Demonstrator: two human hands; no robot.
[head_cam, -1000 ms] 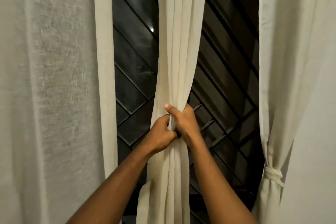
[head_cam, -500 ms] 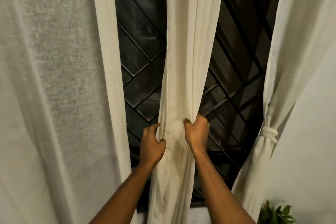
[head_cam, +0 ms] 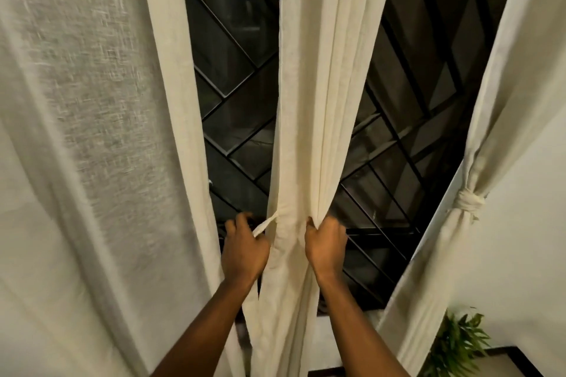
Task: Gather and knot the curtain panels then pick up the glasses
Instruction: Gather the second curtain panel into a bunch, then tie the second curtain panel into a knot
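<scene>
A cream curtain panel (head_cam: 324, 76) hangs in the middle, in front of a dark window. My left hand (head_cam: 243, 249) holds a thin cream tie strip (head_cam: 266, 225) that runs out from the panel's left edge. My right hand (head_cam: 326, 246) grips the gathered folds on the panel's right side. Both hands sit at the same height, with the fabric bunched between them. A second cream panel (head_cam: 502, 101) on the right is tied with a knot (head_cam: 468, 202). No glasses are in view.
A wide sheer curtain (head_cam: 85, 131) fills the left side. Behind the panels is a window with a black diagonal grille (head_cam: 242, 107). A green plant (head_cam: 456, 343) stands at the lower right by a white wall (head_cam: 526, 254).
My hands have slid down the middle panel and moved apart. My left hand now holds the tie strip out to the left. The view has tilted downward.
</scene>
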